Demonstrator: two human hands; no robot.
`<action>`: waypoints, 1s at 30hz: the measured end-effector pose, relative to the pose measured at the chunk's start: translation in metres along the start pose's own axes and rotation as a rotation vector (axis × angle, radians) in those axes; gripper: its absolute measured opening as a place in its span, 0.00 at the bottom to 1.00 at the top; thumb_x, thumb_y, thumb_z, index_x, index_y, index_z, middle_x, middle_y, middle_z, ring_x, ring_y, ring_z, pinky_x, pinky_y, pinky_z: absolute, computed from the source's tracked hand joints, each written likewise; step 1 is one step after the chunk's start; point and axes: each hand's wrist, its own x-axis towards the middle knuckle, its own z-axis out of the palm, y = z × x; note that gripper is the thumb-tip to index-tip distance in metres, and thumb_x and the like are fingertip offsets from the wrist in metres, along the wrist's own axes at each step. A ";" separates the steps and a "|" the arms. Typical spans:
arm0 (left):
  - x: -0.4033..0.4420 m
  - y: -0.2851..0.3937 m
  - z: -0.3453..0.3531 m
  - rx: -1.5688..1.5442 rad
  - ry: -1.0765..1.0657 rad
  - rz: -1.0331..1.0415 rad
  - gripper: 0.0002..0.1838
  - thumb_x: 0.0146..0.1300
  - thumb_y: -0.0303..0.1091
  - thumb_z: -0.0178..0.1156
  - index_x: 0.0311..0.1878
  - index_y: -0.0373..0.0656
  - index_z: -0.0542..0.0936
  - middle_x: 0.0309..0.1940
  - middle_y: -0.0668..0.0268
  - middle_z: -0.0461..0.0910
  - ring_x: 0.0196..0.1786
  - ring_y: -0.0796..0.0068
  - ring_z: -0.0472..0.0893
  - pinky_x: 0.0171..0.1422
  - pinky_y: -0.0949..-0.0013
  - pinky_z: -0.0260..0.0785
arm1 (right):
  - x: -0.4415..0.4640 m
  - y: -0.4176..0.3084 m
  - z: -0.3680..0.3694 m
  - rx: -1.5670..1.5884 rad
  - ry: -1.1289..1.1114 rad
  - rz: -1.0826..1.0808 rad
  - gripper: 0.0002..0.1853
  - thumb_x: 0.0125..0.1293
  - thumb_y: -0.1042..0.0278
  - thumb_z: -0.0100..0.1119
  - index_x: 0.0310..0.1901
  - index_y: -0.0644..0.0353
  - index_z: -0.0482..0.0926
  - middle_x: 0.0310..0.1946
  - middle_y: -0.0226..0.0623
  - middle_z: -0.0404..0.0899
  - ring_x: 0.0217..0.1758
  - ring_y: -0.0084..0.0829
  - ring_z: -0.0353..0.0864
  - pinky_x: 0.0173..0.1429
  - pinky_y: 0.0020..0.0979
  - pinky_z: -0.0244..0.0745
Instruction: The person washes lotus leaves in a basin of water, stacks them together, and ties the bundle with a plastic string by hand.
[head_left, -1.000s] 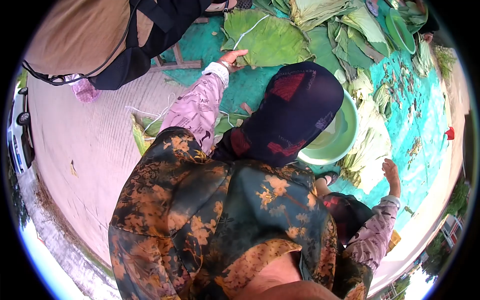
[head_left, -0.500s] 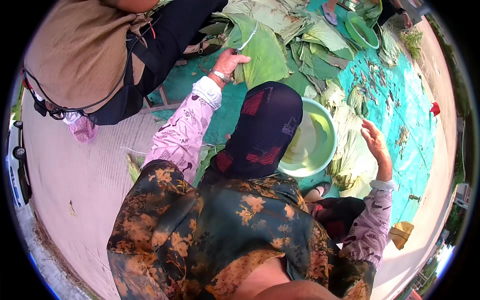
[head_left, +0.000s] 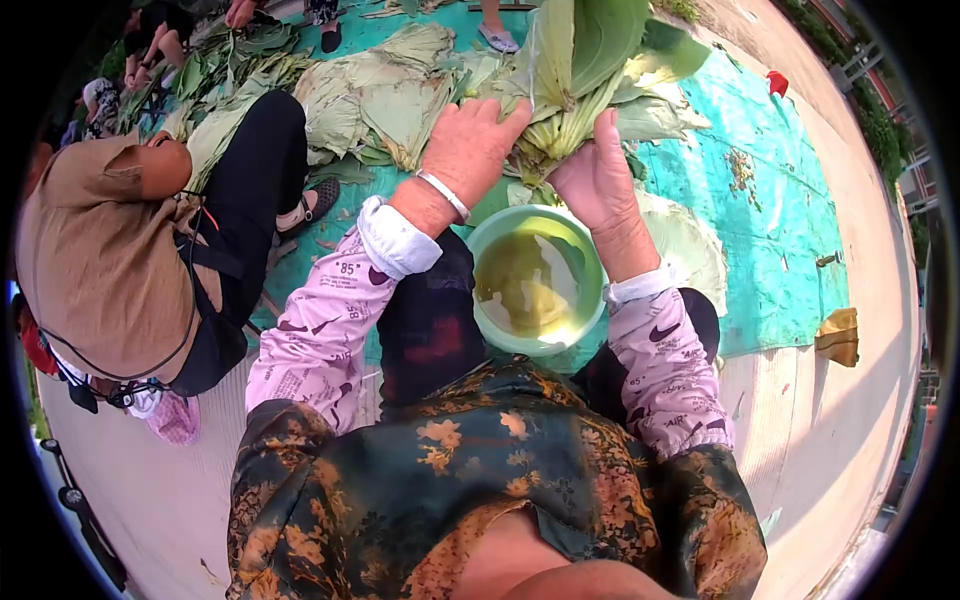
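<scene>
Basin point(head_left: 484, 322): round, smooth, near. Leaves point(head_left: 580, 95): ribbed, creased, pale green, fanned; clasped between curled left hand point(head_left: 466, 152), cupped right hand point(head_left: 602, 190).

Both arms point(head_left: 320, 320) reach forward, the left hand point(head_left: 465, 150) curled knuckles-up, the right hand point(head_left: 598, 188) turned inward, thumb upright.

This is an outdoor work spot on sunlit concrete point(head_left: 780, 430). A tarp point(head_left: 740, 310) spread there bears heaps of leaves point(head_left: 400, 100), with a person point(head_left: 100, 240) sitting beside it; a car point(head_left: 82, 515) and shrubs point(head_left: 868, 115) show at the edges of view.
</scene>
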 end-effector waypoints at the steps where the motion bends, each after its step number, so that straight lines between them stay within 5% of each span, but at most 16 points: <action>1: 0.002 0.006 0.005 0.055 0.047 0.055 0.28 0.48 0.27 0.54 0.56 0.52 0.69 0.32 0.66 0.71 0.38 0.68 0.72 0.40 0.66 0.62 | 0.001 0.002 -0.010 0.051 0.047 -0.024 0.33 0.60 0.41 0.48 0.61 0.54 0.57 0.59 0.38 0.63 0.61 0.37 0.62 0.63 0.44 0.58; 2: 0.002 0.011 0.009 0.073 0.051 0.075 0.27 0.48 0.27 0.54 0.56 0.52 0.69 0.32 0.66 0.71 0.38 0.68 0.72 0.40 0.65 0.62 | 0.000 0.006 -0.020 0.101 0.090 -0.051 0.34 0.60 0.41 0.48 0.62 0.55 0.57 0.60 0.39 0.62 0.63 0.39 0.61 0.65 0.45 0.55; 7: 0.004 0.019 0.015 0.088 0.079 0.131 0.28 0.48 0.26 0.54 0.57 0.53 0.69 0.33 0.65 0.71 0.40 0.66 0.71 0.41 0.65 0.62 | -0.004 0.009 -0.034 0.221 0.192 -0.045 0.21 0.56 0.71 0.52 0.54 0.61 0.67 0.49 0.39 0.72 0.53 0.38 0.71 0.59 0.43 0.64; 12: -0.004 0.023 0.003 -0.045 0.127 0.108 0.28 0.45 0.28 0.61 0.55 0.49 0.71 0.41 0.61 0.72 0.45 0.63 0.71 0.49 0.63 0.63 | -0.003 0.004 -0.051 0.152 0.097 -0.113 0.22 0.60 0.64 0.51 0.55 0.60 0.66 0.52 0.38 0.71 0.55 0.38 0.70 0.60 0.39 0.64; 15: -0.011 0.020 -0.011 -0.400 0.235 0.069 0.26 0.48 0.30 0.63 0.54 0.45 0.71 0.46 0.61 0.73 0.48 0.66 0.72 0.54 0.64 0.62 | -0.005 -0.011 -0.047 0.237 0.011 -0.179 0.23 0.63 0.58 0.49 0.57 0.59 0.65 0.55 0.37 0.69 0.57 0.37 0.68 0.62 0.40 0.63; 19: -0.043 0.019 -0.013 -1.103 0.423 -0.350 0.21 0.55 0.30 0.62 0.51 0.37 0.69 0.46 0.62 0.72 0.44 0.73 0.72 0.51 0.70 0.65 | -0.008 -0.023 -0.054 0.192 -0.012 -0.263 0.23 0.64 0.56 0.47 0.59 0.56 0.65 0.58 0.35 0.66 0.61 0.38 0.63 0.66 0.43 0.56; 22: -0.068 0.038 0.011 -1.545 0.383 -0.622 0.23 0.55 0.30 0.62 0.53 0.34 0.66 0.46 0.61 0.72 0.46 0.72 0.72 0.53 0.69 0.65 | -0.007 -0.025 -0.053 0.218 -0.020 -0.274 0.22 0.60 0.68 0.54 0.57 0.56 0.66 0.57 0.34 0.67 0.61 0.38 0.63 0.66 0.44 0.56; 26: -0.075 0.050 0.030 -1.746 -0.031 -0.769 0.35 0.55 0.43 0.62 0.60 0.33 0.60 0.55 0.55 0.66 0.57 0.68 0.67 0.60 0.69 0.58 | -0.003 -0.017 -0.048 0.198 -0.053 -0.280 0.24 0.65 0.53 0.46 0.57 0.59 0.65 0.56 0.35 0.68 0.58 0.36 0.66 0.63 0.41 0.61; 27: -0.069 0.048 0.029 -1.745 -0.109 -0.630 0.42 0.53 0.49 0.63 0.63 0.33 0.55 0.59 0.53 0.61 0.61 0.63 0.63 0.63 0.65 0.55 | -0.003 -0.015 -0.045 0.165 -0.015 -0.288 0.24 0.65 0.53 0.46 0.58 0.58 0.64 0.56 0.35 0.67 0.58 0.36 0.66 0.63 0.41 0.61; 30: -0.036 0.038 0.033 -1.977 -0.138 -0.397 0.43 0.52 0.51 0.63 0.64 0.35 0.55 0.60 0.56 0.61 0.62 0.64 0.62 0.63 0.64 0.55 | -0.005 -0.005 -0.045 0.191 -0.075 -0.240 0.21 0.63 0.63 0.50 0.57 0.58 0.65 0.55 0.35 0.68 0.59 0.36 0.65 0.64 0.41 0.60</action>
